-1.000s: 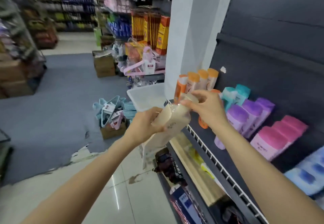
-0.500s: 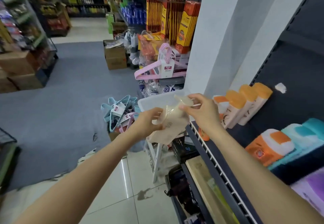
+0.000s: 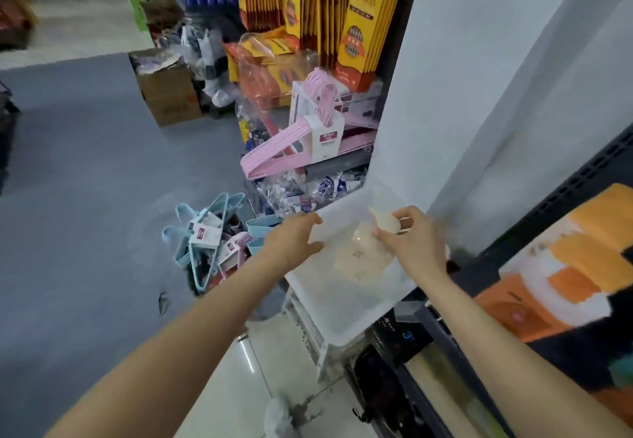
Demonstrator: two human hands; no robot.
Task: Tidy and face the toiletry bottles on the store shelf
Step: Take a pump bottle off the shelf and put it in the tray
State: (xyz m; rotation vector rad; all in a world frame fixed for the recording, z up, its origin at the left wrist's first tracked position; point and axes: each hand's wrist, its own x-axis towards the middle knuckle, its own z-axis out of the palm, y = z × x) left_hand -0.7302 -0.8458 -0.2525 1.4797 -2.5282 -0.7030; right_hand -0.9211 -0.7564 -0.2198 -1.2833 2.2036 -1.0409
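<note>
Between both hands (image 3: 356, 239), cream pouch (image 3: 364, 254).

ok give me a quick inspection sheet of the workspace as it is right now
surface: white plastic bin beside the dark shelf; pale tiles and grey floor below
job's things: cream bottle over the bin, cap pinched by the right hand; orange-and-white bottles lying on the shelf, blurred
clutter: pink hangers stacked behind the bin, blue hangers in a heap on the floor, cardboard box further back
fingers: left hand relaxed, holding nothing, just left of the bottle
cables: nothing seen
surroundings: white pillar, yellow-and-red packets hanging beyond it, store aisle behind
</note>
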